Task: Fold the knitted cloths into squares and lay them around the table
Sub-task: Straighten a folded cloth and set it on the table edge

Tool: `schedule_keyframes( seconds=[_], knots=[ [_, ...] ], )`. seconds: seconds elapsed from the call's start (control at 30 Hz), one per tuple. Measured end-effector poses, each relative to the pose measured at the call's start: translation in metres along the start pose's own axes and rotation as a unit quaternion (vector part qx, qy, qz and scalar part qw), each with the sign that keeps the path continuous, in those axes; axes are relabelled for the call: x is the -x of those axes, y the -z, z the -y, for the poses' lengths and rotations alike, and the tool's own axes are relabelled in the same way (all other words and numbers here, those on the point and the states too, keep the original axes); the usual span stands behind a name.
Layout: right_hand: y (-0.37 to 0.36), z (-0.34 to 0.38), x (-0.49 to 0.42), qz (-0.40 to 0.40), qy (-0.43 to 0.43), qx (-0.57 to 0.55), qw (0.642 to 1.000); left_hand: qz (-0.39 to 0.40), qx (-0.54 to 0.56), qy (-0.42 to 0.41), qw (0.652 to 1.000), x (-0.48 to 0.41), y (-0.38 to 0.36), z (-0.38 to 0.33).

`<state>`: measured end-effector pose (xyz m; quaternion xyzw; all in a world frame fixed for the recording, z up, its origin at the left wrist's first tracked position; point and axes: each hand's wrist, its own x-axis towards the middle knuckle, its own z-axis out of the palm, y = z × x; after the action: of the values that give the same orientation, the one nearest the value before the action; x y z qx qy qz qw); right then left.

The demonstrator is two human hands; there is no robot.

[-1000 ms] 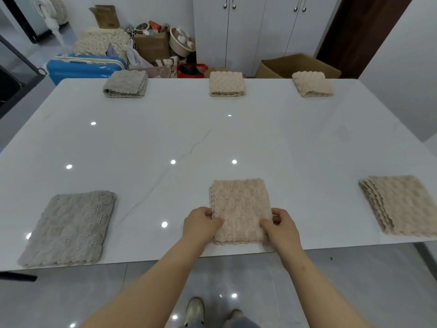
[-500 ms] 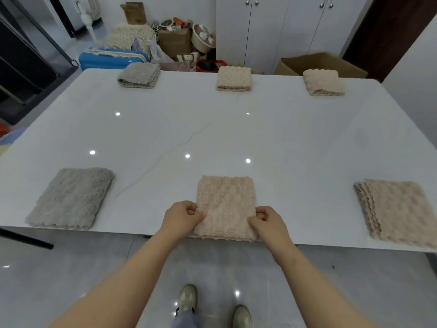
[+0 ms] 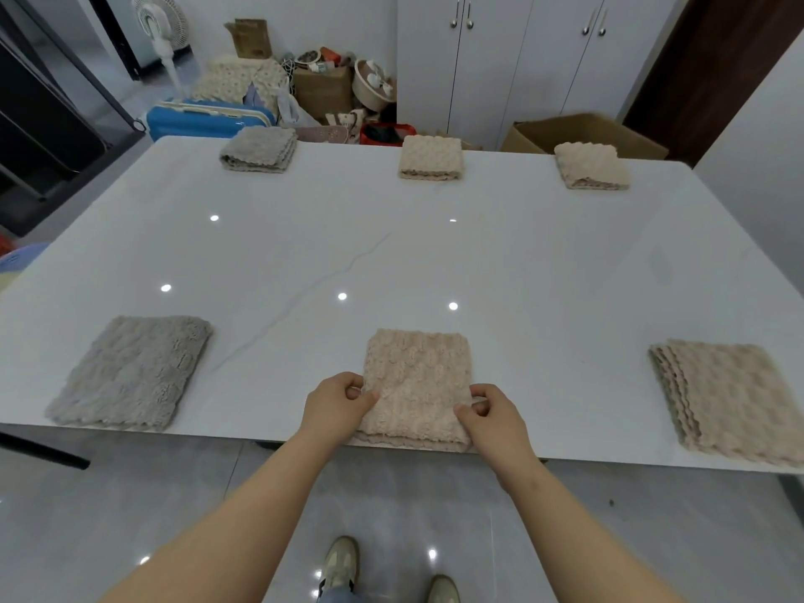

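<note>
Nubbly beige folded cloth [image 3: 417, 380] pinched at both side edges by left hand [image 3: 335, 404] and right hand [image 3: 496, 422], laid square at the near edge of the glossy white table [image 3: 391, 254], fluffy grey cloth [image 3: 130, 372] and scalloped beige cloth [image 3: 735, 398] set toward the table's near corners.

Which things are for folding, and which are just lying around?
Job: beige folded knitted cloth pinched by left hand and right hand; near-left grey cloth; far-left grey cloth; near-right beige cloth; far-middle beige cloth; far-right beige cloth; white glossy table.
Lying about: blue hard suitcase; white fan; cardboard box.
</note>
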<state>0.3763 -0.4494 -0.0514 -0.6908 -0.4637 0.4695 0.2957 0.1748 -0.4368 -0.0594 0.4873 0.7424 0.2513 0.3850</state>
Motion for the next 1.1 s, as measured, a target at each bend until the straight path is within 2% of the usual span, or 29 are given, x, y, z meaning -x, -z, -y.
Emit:
schedule_keyframes(
  seconds=[0.3, 0.57, 0.63, 0.77, 0.87, 0.97, 1.03, 1.1],
  knots=[
    [-0.002, -0.001, 0.001, -0.007, -0.008, 0.0, 1.0, 0.007, -0.009, -0.01, 1.0, 0.004, 0.001, 0.0],
    [-0.002, 0.001, 0.004, -0.01, -0.021, -0.012, 1.0, 0.006, 0.015, 0.029, 0.999, 0.009, 0.002, -0.007],
    [-0.003, 0.003, 0.004, -0.024, -0.031, -0.041, 0.998, -0.02, 0.028, 0.039, 0.999, 0.011, 0.001, -0.015],
    [-0.002, 0.005, 0.005, -0.081, -0.057, -0.113, 0.989, -0.099, -0.033, -0.042, 0.994, 0.011, 0.001, -0.03],
    [-0.001, 0.009, 0.004, -0.064, -0.066, -0.124, 0.988, -0.062, -0.078, -0.082, 0.992, 0.005, -0.002, -0.044],
    [-0.005, 0.014, 0.004, -0.038, -0.056, -0.083, 0.994, -0.013, -0.137, -0.02, 0.99, -0.003, -0.003, -0.047],
    [-0.009, 0.015, 0.003, -0.046, -0.05, -0.064, 0.996, 0.023, -0.091, 0.03, 0.995, -0.009, -0.003, -0.041],
    [-0.013, 0.016, 0.002, -0.052, -0.048, -0.057, 0.996, 0.048, -0.024, 0.037, 0.998, -0.012, -0.002, -0.035]
  ],
)
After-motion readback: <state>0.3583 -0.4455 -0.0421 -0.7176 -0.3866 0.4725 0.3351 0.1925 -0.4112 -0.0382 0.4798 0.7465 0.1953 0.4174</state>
